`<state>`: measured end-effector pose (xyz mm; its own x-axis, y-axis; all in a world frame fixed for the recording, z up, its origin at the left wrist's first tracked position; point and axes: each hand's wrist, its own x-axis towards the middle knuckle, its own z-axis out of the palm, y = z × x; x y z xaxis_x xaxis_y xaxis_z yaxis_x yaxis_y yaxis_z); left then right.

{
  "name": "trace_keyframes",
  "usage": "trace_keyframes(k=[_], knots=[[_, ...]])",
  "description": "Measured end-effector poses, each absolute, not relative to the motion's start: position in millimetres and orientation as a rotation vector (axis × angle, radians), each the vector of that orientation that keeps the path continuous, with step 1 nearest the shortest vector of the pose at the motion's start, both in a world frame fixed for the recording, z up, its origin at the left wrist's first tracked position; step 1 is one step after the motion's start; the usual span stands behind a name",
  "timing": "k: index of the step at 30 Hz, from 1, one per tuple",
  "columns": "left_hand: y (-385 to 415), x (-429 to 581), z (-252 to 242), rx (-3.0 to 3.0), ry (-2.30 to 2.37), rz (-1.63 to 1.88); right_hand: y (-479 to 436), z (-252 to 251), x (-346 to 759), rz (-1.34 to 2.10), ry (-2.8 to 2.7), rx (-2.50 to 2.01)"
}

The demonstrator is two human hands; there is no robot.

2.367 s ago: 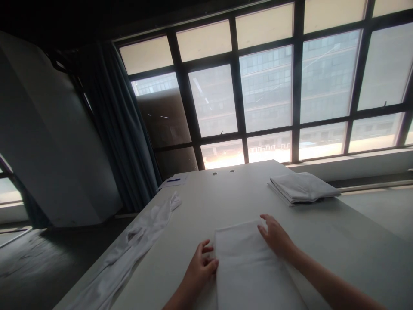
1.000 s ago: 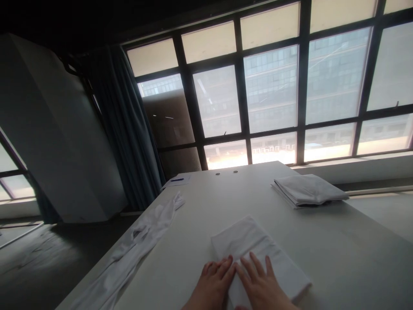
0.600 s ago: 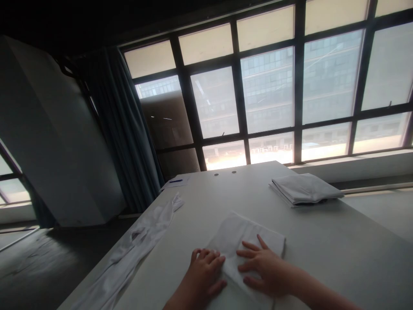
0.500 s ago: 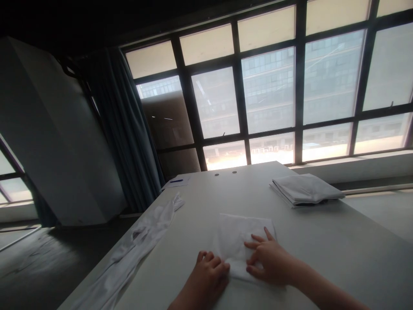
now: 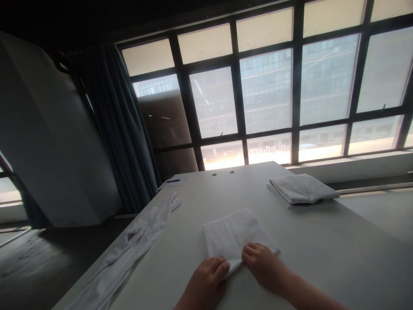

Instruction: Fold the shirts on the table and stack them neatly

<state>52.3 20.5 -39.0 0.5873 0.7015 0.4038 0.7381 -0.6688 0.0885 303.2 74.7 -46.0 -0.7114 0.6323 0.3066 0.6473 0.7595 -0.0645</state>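
Observation:
A folded white cloth (image 5: pixel 232 230) lies on the white table (image 5: pixel 180 267) in front of me, turned at a slant. My left hand (image 5: pixel 208 275) is closed on its near left edge, the thumb on top of the fabric. Close beside it, my right hand (image 5: pixel 263 262) pinches the same near edge with bent fingers. Between the two hands, that edge is slightly raised off the table. The fingertips beneath the cloth are hidden.
Folded white fabric (image 5: pixel 301 188) is stacked at the right of the table. A long crumpled white cloth (image 5: pixel 138 241) stretches along the left edge. At the far left corner a blue pen (image 5: pixel 173 181) rests on paper. Windows and a dark curtain (image 5: pixel 129 129) stand beyond.
My right hand has gone from lying spread on the cloth to gripping its near edge. The cloth has turned, its far left corner swinging leftward. My left hand stays at the near edge.

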Motion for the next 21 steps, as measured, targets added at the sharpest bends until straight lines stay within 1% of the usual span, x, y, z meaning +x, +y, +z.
trace_keyframes(k=[3, 6, 12, 15, 21], knots=[[20.5, 53.1, -44.6, -2.708, -1.256, -0.695, 71.5, -40.8, 305.9, -0.156, -2.568, -1.023], [22.1, 51.4, -47.3, -2.679, -1.341, -0.884, 55.8, -41.0, 299.9, -0.197, -2.415, -1.098], [23.2, 44.6, -46.1, -2.586, -1.323, -1.178, 27.8, -65.7, 270.8, 0.050, -2.322, -1.102], [20.3, 41.0, -47.1, -2.574, -1.293, -1.216, 32.2, -70.3, 266.8, 0.083, -2.221, -1.167], [18.6, 36.3, -50.2, -2.615, -1.210, -1.203, 47.5, -56.0, 284.8, -0.056, -2.222, -1.149]])
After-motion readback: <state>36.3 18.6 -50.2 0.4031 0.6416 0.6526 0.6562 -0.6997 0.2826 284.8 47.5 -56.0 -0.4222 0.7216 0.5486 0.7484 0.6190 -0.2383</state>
